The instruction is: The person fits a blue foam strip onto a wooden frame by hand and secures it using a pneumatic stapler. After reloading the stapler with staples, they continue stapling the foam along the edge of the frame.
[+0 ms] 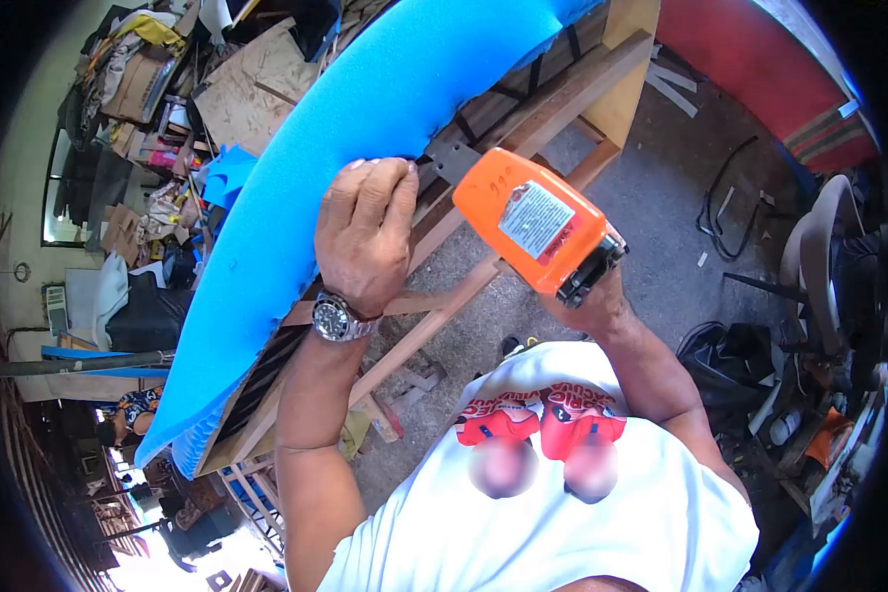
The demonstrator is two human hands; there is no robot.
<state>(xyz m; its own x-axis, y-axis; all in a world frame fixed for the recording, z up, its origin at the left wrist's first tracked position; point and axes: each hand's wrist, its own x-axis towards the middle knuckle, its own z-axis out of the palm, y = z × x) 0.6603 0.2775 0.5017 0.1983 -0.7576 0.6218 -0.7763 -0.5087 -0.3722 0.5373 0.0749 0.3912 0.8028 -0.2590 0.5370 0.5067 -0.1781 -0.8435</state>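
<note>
Orange stapler (523, 247) bears handwritten digits (486, 179), printed label (537, 219).

- The right hand's (594, 304) fingers lay mostly hidden behind the orange tool (528, 212).
- The left hand's (368, 232) thumb was out of sight.
- Text on the white label (536, 219) was too small to read.
- Blue foam (331, 148) ran past the top edge.
- Two patches on the white shirt (434, 533) were blurred.

The left arm (318, 405) reaches forward, left hand (365, 242) back-up, fingers (370, 195) bent close together; the right arm (653, 370) angles inward, right hand (604, 304) mostly hidden.
</note>
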